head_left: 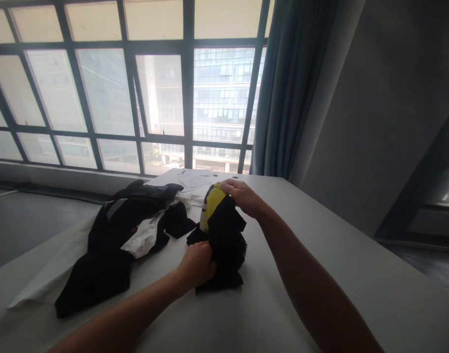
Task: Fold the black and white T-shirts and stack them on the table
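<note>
Cloth (226,245), black with a yellow patch (215,200), is held in two places: my right grip (241,195) is closed in a narrow pinch at the top of the yellow, and my left grip (198,262) is curled tight lower down, on the near left side, its fingertips lost in the folds. I judge it light, soft and limp, likely to sag wherever I leave it unsupported; nothing about it looks fragile, and the dull surface suggests little slip. I would take hold at an edge or a doubled fold, since pinching one layer could let the others slide away. It stands bunched between both grips, its lowest folds resting on the desk (301,274). To its left lie more clothes (103,279), a loose dark-and-white heap; whether their nearest piece touches it, I cannot tell. Farther out I see papers (195,180) at the desk's far end, then windows (158,93).
</note>
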Tool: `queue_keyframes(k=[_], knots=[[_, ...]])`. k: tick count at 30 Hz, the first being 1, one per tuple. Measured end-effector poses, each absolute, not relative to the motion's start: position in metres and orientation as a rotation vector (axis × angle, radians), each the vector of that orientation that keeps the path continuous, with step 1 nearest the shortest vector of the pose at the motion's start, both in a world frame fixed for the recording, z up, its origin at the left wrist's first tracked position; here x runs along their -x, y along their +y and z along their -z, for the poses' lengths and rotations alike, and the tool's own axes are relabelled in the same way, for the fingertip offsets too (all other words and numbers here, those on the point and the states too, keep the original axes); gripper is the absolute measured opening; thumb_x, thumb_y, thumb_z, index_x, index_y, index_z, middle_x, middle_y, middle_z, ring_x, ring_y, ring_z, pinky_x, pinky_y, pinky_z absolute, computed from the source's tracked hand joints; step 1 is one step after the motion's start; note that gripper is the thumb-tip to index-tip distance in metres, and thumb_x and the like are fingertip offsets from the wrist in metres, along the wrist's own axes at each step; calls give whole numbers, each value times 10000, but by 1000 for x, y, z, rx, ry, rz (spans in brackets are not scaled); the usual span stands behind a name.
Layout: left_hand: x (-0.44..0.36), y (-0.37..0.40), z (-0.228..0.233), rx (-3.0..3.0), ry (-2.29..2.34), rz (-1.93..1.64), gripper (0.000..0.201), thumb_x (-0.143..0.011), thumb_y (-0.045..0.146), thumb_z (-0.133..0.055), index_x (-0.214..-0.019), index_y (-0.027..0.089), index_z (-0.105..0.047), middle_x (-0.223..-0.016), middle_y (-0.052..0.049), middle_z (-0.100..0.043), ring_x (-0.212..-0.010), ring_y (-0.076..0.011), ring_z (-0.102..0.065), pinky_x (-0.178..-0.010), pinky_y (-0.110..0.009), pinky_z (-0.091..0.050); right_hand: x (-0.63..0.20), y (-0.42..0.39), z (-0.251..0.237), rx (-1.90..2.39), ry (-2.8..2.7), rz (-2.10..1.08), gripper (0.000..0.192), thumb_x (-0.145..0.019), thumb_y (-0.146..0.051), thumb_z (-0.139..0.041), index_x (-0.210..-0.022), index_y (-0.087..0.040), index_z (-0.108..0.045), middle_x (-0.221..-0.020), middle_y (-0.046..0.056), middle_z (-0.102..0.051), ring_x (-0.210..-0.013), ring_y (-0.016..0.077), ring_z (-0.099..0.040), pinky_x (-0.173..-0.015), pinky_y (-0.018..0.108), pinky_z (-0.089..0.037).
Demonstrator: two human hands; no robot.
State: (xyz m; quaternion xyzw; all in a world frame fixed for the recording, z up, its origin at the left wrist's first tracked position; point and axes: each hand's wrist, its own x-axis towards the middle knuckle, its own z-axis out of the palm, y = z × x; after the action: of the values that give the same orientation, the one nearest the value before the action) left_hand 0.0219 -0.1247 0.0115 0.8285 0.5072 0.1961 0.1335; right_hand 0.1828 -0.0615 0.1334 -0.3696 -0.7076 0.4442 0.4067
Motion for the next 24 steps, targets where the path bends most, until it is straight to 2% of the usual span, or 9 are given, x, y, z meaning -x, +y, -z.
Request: queue_keyframes(k=[3, 5, 7, 9, 12, 16, 19, 22, 24], knots=[[-16, -118, -12, -2215, 1384, -865, 306, -770, 449, -660, -914, 181, -697, -868, -77, -708, -797, -256, -656, -703, -319, -478, -194, -56, -133, 773, -1952, -1281, 444, -892, -460, -619, -1226, -169, -586, -996, 67, -649, -791, 146, -621, -666, 263, -542], [-11, -114, -14, -2031, 1272, -1111, 397, -809, 533, -605, -898, 154, -685, -798, -63, -691, -712, -219, -628, -639, -293, -467, -198, -53, -131, 622, -2190, -1370, 529, -870, -477, -646, -1306, -195, -542, -1118, 75, -628, -844, 140, -623, -714, 271, -549], [-7, -111, -17, -1882, 1154, -1288, 470, -851, 575, -535, -850, 127, -677, -703, -48, -652, -617, -177, -574, -569, -269, -443, -199, -50, -127, 548, -2384, -1366, 606, -855, -467, -667, -1383, -239, -478, -1284, 89, -557, -905, 144, -620, -756, 291, -554], [-2, -109, -21, -1847, 1049, -1354, 497, -854, 587, -532, -795, 115, -677, -622, -29, -606, -545, -143, -512, -516, -250, -409, -199, -48, -123, 600, -2498, -1265, 650, -839, -433, -691, -1414, -259, -442, -1346, 99, -511, -931, 154, -617, -753, 294, -554], [5, -111, -29, -1916, 920, -1318, 447, -801, 554, -628, -712, 119, -684, -566, -14, -578, -513, -125, -476, -493, -239, -389, -197, -45, -120, 653, -2608, -1145, 581, -826, -384, -707, -1345, -215, -508, -1195, 83, -592, -874, 157, -619, -705, 280, -542], [14, -112, -39, -1875, 961, -1423, 392, -657, 514, -760, -645, 130, -679, -579, -18, -610, -560, -162, -531, -521, -256, -436, -195, -44, -121, 659, -2646, -917, 293, -878, -389, -624, -1028, -141, -665, -907, 37, -641, -721, 124, -580, -633, 258, -490], [25, -106, -44, -1721, 1080, -1618, 454, -593, 560, -786, -663, 124, -683, -606, -28, -631, -596, -189, -564, -534, -269, -453, -196, -41, -122, 875, -2484, -572, 352, -884, -457, -595, -857, -118, -686, -771, 34, -627, -677, 124, -549, -619, 263, -446], [45, -94, -46, -1450, 1111, -1787, 569, -631, 686, -724, -648, 123, -646, -560, -22, -595, -555, -174, -554, -483, -255, -423, -206, -32, -120, 1118, -2344, -293, 453, -798, -569, -659, -865, -123, -696, -774, 48, -640, -674, 140, -548, -597, 269, -418], [61, -88, -48, -1245, 1067, -1851, 633, -667, 756, -657, -665, 124, -634, -535, -13, -576, -539, -167, -558, -456, -243, -413, -217, -23, -115, 1245, -2346, -166, 464, -731, -569, -725, -920, -145, -708, -845, 59, -665, -732, 164, -576, -623, 275, -426]])
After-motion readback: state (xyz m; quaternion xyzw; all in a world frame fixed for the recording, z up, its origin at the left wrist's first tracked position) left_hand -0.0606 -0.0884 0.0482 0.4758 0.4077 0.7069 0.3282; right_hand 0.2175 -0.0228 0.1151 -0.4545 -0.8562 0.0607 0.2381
